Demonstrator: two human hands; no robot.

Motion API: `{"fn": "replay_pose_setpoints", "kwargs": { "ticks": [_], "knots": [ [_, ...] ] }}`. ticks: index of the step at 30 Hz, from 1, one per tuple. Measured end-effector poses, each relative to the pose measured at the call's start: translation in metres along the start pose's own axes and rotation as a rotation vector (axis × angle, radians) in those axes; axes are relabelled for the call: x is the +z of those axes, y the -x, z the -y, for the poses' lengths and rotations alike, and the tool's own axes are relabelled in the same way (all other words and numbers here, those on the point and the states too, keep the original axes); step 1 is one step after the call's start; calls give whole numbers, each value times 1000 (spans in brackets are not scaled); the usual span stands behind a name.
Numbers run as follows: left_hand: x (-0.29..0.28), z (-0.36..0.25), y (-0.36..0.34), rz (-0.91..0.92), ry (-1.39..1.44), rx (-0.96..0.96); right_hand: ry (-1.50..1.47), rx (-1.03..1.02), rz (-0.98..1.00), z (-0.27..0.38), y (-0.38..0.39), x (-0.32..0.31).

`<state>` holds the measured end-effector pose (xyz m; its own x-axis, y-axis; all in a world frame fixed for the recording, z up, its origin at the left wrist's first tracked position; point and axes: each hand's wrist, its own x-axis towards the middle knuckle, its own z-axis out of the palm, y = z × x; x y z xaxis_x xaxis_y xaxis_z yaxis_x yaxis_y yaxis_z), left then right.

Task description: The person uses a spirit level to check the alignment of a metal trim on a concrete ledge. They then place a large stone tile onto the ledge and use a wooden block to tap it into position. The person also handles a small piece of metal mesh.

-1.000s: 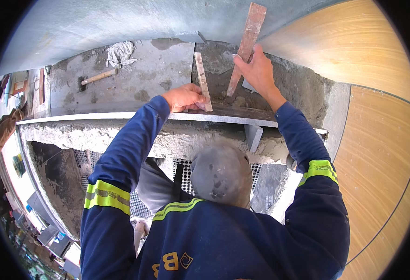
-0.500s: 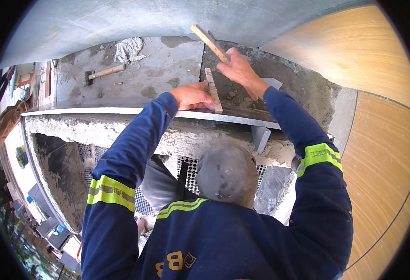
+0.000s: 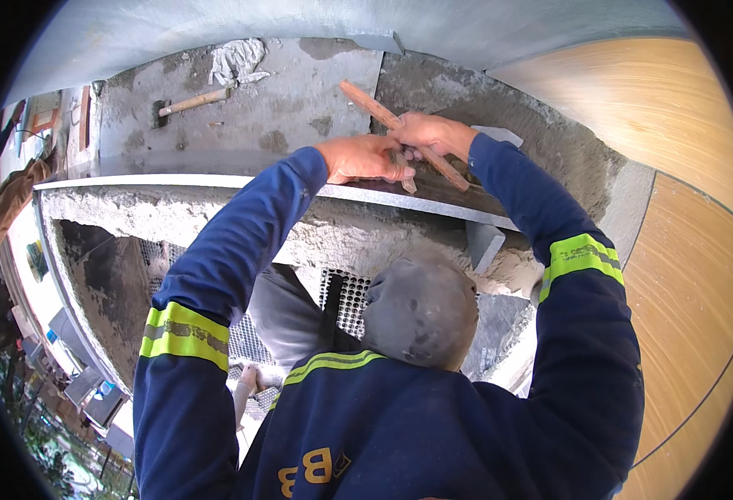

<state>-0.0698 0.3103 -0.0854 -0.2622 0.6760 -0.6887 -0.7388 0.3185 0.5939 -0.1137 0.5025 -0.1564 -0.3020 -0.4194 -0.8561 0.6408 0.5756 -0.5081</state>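
My left hand (image 3: 362, 160) is closed around a short, thin wooden strip (image 3: 409, 184), whose lower end shows just behind the front edge of the grey slab. Most of that strip is hidden by my fingers. A longer reddish-brown wooden stick (image 3: 366, 101) is gripped near its middle by my right hand (image 3: 435, 136). It slants from upper left to lower right, past the fingertips of my left hand. Both hands are close together above the slab (image 3: 216, 181); whether the two pieces of wood touch I cannot tell.
A hammer with a wooden handle (image 3: 195, 103) and a crumpled whitish cloth (image 3: 237, 62) lie on the grey surface at the far left. Wood-grain panels (image 3: 691, 308) stand at the right. Below the slab are rough mortar (image 3: 300, 217), a grey bracket (image 3: 485, 246) and perforated mesh (image 3: 351, 312).
My right hand has come down with the long stick, from raised to beside my left hand. My left hand has shifted right, and the short strip is now mostly covered.
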Motion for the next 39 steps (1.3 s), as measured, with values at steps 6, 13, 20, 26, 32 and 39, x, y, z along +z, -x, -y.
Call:
{"fn": "replay_pose_setpoints", "kwargs": {
  "ticks": [6, 13, 20, 26, 32, 39],
  "knots": [
    [-20, 2, 0, -29, 177, -116, 90, 83, 54, 7, -32, 7],
    [-46, -7, 0, 41, -284, -271, 51, 113, 182, -5, -83, 29],
    [-59, -21, 0, 34, -525, -388, -44, 97, 277, -22, -118, 48],
    [-78, -12, 6, 53, -683, -415, 1, 107, 287, -12, -133, 60],
    [-93, 7, 7, 81, -640, -397, 73, 77, 171, 4, -115, 55],
    [-104, 26, -5, 116, -611, -335, 125, -340, -274, 39, -89, -5]
  ]
}}
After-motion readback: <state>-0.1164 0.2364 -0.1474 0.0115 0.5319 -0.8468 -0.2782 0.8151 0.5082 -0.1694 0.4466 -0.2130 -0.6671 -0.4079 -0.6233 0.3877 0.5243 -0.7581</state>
